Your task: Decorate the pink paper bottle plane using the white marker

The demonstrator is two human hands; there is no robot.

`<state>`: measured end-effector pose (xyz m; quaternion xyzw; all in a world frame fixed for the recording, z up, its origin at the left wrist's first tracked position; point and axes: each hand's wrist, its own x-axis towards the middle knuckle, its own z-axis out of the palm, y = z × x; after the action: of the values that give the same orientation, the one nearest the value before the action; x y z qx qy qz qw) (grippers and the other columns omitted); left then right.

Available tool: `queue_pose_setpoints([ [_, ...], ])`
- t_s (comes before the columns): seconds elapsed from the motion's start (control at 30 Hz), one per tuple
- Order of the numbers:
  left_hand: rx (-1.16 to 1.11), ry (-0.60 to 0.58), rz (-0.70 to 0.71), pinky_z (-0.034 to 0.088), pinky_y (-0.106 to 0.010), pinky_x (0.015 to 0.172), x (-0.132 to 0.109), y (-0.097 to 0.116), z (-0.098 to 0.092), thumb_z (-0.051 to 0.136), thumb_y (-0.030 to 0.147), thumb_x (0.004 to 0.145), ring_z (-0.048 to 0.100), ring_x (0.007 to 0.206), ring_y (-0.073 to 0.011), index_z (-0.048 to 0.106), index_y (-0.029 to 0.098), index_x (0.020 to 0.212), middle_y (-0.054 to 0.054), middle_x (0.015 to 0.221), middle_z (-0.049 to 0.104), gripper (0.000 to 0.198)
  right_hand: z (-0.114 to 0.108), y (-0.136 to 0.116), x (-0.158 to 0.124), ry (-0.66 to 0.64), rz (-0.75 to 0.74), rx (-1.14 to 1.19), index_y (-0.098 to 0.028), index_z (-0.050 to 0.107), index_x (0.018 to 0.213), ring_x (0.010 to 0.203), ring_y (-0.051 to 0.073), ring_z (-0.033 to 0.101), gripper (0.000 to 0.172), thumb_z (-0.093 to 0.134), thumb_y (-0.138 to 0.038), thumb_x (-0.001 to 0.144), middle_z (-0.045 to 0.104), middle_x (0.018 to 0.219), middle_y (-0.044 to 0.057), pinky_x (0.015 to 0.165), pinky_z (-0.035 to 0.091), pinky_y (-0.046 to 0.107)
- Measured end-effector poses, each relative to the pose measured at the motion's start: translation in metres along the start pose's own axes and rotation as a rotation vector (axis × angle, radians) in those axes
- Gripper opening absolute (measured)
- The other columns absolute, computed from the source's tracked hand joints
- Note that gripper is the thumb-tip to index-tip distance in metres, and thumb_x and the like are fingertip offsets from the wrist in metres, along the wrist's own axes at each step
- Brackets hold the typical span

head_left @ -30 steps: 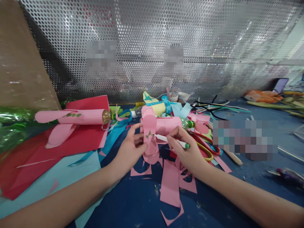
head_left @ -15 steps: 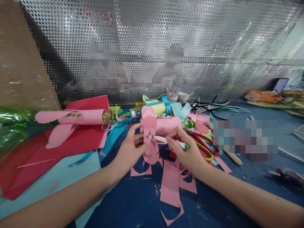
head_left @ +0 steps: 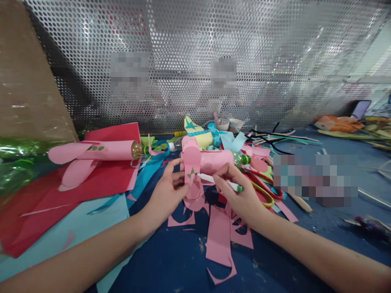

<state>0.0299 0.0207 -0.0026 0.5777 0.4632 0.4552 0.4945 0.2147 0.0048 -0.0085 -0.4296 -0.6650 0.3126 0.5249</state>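
Observation:
A bottle wrapped in pink paper [head_left: 214, 160] lies in the middle of the blue table, its green cap pointing right. A pink paper wing [head_left: 192, 171] crosses its near end and bears a green star. My left hand [head_left: 168, 191] pinches the wing's left edge and steadies it. My right hand [head_left: 236, 191] grips a white marker with a green end [head_left: 220, 182], and the tip touches the star.
A second pink paper-wrapped bottle [head_left: 100, 150] rests on red paper [head_left: 61, 187] at the left. Pink offcuts [head_left: 218, 236] lie before me, scissors [head_left: 265, 195] to the right. Light blue paper [head_left: 76, 228], a yellow bottle craft [head_left: 198, 138] and a perforated metal screen [head_left: 195, 61] stand around.
The marker tip has shifted slightly across the green star on the wing. Both hands stay in place.

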Motion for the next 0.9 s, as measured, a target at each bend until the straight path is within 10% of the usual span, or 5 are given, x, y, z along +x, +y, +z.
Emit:
queue_pose_setpoints([
  [0.9, 0.011, 0.003, -0.002, 0.054, -0.035, 0.082, 0.0004, 0.0013, 0.0, 0.07, 0.021, 0.073, 0.072, 0.093, -0.0231, 0.041, 0.022, 0.124, -0.009, 0.106, 0.075, 0.059, 0.0008, 0.0022, -0.0004, 0.013, 0.027, 0.024, -0.023, 0.043, 0.069, 0.055, 0.011, 0.038, 0.02, 0.051, -0.022, 0.087, 0.044, 0.061, -0.005, 0.052, 0.032, 0.026],
])
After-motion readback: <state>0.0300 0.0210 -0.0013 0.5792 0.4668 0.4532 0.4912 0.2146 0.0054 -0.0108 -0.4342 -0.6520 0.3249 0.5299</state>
